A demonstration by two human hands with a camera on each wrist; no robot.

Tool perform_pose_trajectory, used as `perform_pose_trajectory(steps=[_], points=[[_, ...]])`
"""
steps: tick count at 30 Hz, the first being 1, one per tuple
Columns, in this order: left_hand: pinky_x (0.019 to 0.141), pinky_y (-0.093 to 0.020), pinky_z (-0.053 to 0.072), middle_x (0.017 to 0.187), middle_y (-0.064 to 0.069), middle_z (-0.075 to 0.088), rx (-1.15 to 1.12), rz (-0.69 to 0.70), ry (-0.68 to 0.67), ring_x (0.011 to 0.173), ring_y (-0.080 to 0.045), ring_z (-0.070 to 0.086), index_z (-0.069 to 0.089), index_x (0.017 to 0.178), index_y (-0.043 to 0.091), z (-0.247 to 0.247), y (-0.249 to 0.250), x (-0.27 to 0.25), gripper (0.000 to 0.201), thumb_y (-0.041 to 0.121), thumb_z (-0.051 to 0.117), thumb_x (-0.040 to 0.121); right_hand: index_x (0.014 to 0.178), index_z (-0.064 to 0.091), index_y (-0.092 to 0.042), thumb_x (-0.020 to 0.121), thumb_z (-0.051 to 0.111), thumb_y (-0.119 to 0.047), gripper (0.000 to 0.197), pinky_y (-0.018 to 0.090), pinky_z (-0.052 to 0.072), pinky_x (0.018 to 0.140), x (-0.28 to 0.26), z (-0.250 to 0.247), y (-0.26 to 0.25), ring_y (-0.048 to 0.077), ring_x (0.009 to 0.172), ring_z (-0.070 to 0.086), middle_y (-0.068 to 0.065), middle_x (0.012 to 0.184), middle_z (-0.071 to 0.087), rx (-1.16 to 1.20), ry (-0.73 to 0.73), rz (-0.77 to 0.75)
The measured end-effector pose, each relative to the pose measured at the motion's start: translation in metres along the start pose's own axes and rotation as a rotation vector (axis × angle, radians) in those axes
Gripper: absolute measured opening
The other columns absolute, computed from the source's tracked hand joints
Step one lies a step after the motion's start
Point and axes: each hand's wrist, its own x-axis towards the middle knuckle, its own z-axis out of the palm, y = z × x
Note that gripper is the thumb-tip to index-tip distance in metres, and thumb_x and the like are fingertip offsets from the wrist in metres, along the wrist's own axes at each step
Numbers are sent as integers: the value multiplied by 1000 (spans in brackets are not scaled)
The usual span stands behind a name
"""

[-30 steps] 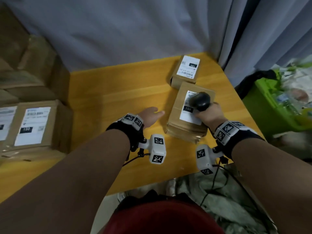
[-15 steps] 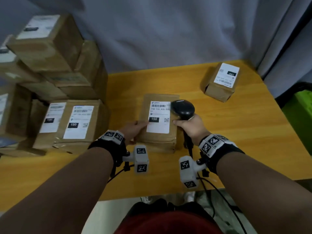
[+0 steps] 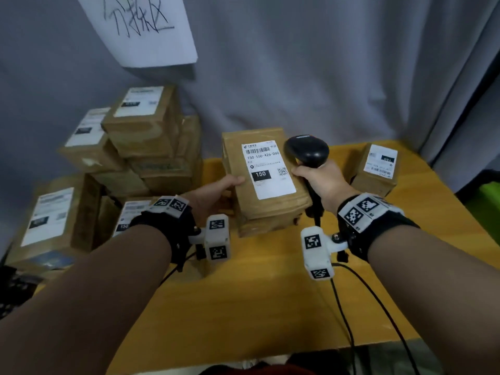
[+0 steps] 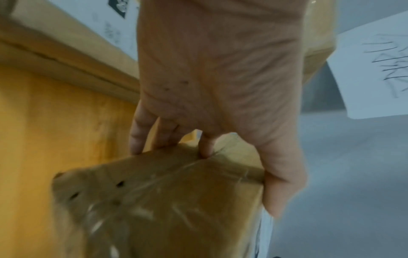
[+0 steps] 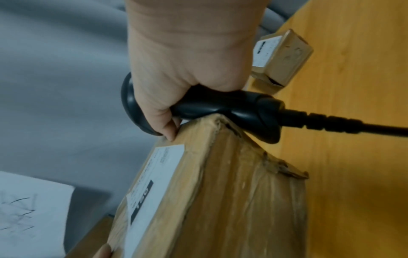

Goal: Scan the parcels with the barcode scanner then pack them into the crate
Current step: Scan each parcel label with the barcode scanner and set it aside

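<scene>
Lifted since half a sec ago: parcel (image 3: 266,180) now tilts off surface (image 3: 270,293). Head: left hand (image 3: 213,192) grasps its edge, right hand (image 3: 323,182) clenches scanner (image 3: 308,151) beside it. L wrist: fingers (image 4: 205,144) hook underneath; keep label up. R wrist: thumb touches the corner; aim at barcode w/ steady wrist.

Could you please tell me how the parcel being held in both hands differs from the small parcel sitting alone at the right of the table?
The held parcel is lifted and tilted, gripped by the left hand and steadied by the right hand, which also holds the barcode scanner; the small parcel rests untouched on the table. The held parcel looks larger. Its label reads upright towards the head camera; the small parcel's label is upside down. Both are brown cardboard with white labels marked 150.
</scene>
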Motion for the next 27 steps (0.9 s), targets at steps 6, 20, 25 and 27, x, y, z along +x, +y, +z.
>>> perform_pose_trajectory(steps=[6, 20, 25, 27], points=[[67, -29, 54, 102, -4, 72, 75, 168, 78, 83, -16, 70, 56, 120, 12, -11, 47, -15, 48, 44, 66, 86, 80, 62, -7, 83, 66, -7, 5, 36, 49, 65, 2, -3, -86, 21, 60, 56, 11, 67, 57, -237, 64, -192], [95, -48, 50, 124, -4, 61, -171, 345, 243, 108, -24, 62, 28, 144, 32, -14, 51, -5, 81, 26, 72, 77, 83, 56, -3, 89, 64, -14, 14, 20, 43, 39, -45, 21, -131, 16, 40, 50, 8, 60, 54, -141, -182, -86], [94, -49, 52, 125, -5, 61, -167, 306, 259, 108, -27, 62, 30, 141, 36, -14, 44, -5, 91, 35, 76, 63, 81, 57, -6, 88, 66, -20, 18, 19, 43, 41, -52, 25, -126, 15, 41, 49, 5, 59, 53, -161, -232, -101], [92, -49, 53, 126, -5, 60, -170, 294, 266, 109, -28, 62, 29, 142, 37, -13, 42, -5, 94, 39, 77, 61, 79, 56, -7, 88, 63, -18, 15, 21, 42, 43, -54, 25, -126, 15, 42, 48, 5, 59, 51, -154, -209, -84]])
